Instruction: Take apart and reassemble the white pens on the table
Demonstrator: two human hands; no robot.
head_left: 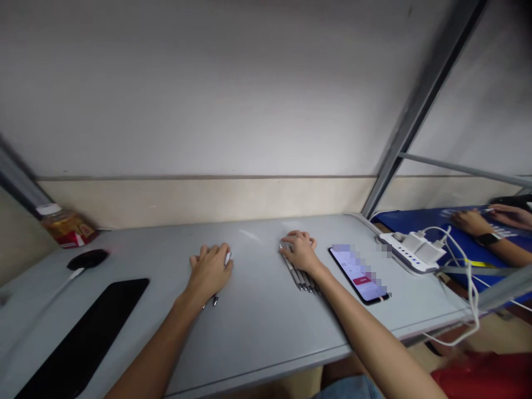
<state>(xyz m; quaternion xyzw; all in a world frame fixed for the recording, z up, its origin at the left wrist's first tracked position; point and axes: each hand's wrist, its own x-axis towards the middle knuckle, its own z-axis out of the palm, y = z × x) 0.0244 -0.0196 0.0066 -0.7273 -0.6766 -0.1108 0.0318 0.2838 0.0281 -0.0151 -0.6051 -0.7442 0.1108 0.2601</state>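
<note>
My left hand [211, 271] rests palm down on the grey desk, its fingers curled over pens. A whitish pen end shows by the thumb, and dark pen tips [215, 301] stick out under the wrist; the palm hides the rest. To the right, my right hand [301, 252] bends its fingers around the upper ends of several silver-grey pens [296, 276]. These lie side by side on the desk, slanting toward me, with their dark lower ends together. The right palm and forearm partly cover this row.
A lit phone [359, 274] and a white power strip [409, 255] with chargers and cables lie rightward. Leftward are a black mat-like slab [87, 338], a round black charging pad [87, 259] and a bottle [66, 224]. Another person's hands [474, 223] work over a blue surface [440, 227].
</note>
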